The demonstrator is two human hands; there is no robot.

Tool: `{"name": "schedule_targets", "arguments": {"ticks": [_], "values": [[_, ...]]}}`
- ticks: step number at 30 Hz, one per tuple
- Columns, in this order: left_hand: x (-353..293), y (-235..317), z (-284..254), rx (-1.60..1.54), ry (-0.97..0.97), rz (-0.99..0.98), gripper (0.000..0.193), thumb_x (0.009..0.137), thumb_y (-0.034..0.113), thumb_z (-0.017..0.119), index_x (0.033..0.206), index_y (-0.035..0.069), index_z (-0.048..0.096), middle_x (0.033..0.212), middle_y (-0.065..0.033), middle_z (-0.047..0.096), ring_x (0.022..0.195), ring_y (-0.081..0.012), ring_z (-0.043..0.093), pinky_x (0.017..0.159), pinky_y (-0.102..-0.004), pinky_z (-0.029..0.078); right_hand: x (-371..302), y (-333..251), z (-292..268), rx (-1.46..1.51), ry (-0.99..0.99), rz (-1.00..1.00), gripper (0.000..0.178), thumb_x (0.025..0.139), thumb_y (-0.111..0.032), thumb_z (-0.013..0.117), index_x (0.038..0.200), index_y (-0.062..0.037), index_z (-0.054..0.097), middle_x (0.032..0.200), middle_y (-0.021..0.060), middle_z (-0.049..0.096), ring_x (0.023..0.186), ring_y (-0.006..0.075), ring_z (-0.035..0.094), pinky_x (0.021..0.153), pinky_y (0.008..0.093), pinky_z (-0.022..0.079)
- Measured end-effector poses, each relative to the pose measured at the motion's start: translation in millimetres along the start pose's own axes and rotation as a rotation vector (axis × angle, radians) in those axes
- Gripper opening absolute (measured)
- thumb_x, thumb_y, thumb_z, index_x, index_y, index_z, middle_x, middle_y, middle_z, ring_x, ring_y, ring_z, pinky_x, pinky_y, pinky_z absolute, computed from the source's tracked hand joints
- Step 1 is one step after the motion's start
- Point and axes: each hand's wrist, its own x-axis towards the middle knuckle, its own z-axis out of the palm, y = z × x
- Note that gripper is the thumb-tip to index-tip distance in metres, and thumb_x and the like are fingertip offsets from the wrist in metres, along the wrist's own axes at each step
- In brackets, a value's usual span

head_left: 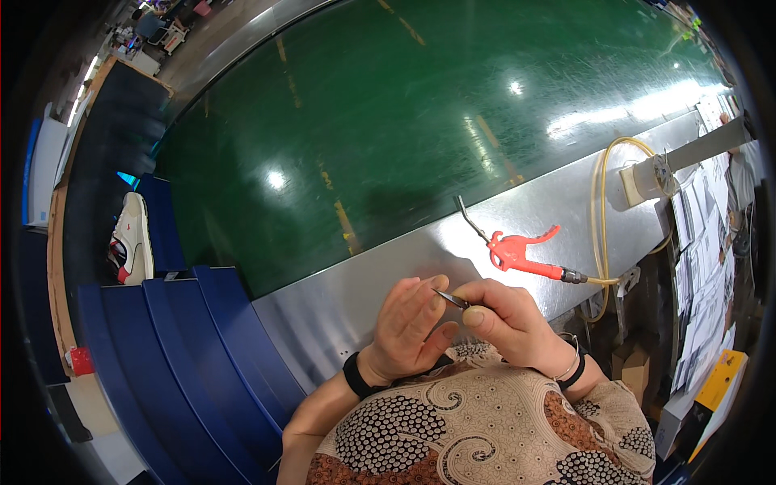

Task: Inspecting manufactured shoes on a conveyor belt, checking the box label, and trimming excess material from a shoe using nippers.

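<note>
Close in front of my body, over the metal table edge, my two hands nearly meet. Pinched between the thumb and fingers of my right hand is a small pointed metal tool, too small to tell its exact kind. Its tip points at the fingertips of my left hand. That hand is open, palm turned inward, fingers slightly bent and thumb apart, with nothing visible in it. Just beyond my right hand, a red air blow gun lies on the bare metal ledge.
A green belt surface stretches beyond the ledge. Blue stepped bins stand at my left, with a white-and-red shoe behind them. A yellow hose loops at the right, near hanging papers. A person sits far off.
</note>
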Motion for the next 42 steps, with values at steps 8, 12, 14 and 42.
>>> {"name": "schedule_targets", "arguments": {"ticks": [8,12,14,42], "values": [[29.4,-5.3,-52.1,-1.259,0.415,-0.719,0.022,0.081,0.023,0.058,0.072,0.011,0.042,0.067,0.0001,0.047,0.065,-0.0145,0.046,0.077,-0.0347,0.037,-1.7,14.6,7.8,0.225,0.218,0.047,0.026,0.089,-0.015,0.051,0.108,0.0019,0.051,0.082,-0.0010,0.052,0.075,0.0065,0.044,0.069,0.0208,0.038],[33.3,-2.1,-59.5,-1.598,0.305,-0.551,0.019,0.077,0.022,0.057,0.071,0.013,0.042,0.066,0.0008,0.045,0.064,-0.0150,0.045,0.078,-0.0341,0.035,-2.8,17.3,9.1,0.186,0.155,0.027,0.027,0.088,-0.017,0.052,0.106,0.0032,0.051,0.079,-0.0003,0.051,0.071,0.0060,0.042,0.064,0.0207,0.037],[32.7,1.0,-61.9,-1.624,0.301,-0.487,0.013,0.077,0.020,0.056,0.072,0.013,0.046,0.066,0.0013,0.046,0.064,-0.0142,0.045,0.077,-0.0339,0.034,-2.6,14.8,9.3,0.126,0.114,0.031,0.027,0.088,-0.018,0.052,0.105,0.0036,0.051,0.078,-0.0001,0.051,0.069,0.0061,0.042,0.062,0.0210,0.037],[34.3,24.9,-59.5,-1.010,0.391,-0.491,0.023,0.087,0.030,0.057,0.092,0.008,0.054,0.082,-0.0062,0.057,0.070,-0.0153,0.051,0.081,-0.0374,0.038,14.0,-20.0,22.4,-0.321,0.168,-0.534,0.033,0.076,-0.012,0.067,0.103,0.0004,0.052,0.070,0.0076,0.053,0.058,0.0182,0.054,0.050,0.0276,0.043]]}}
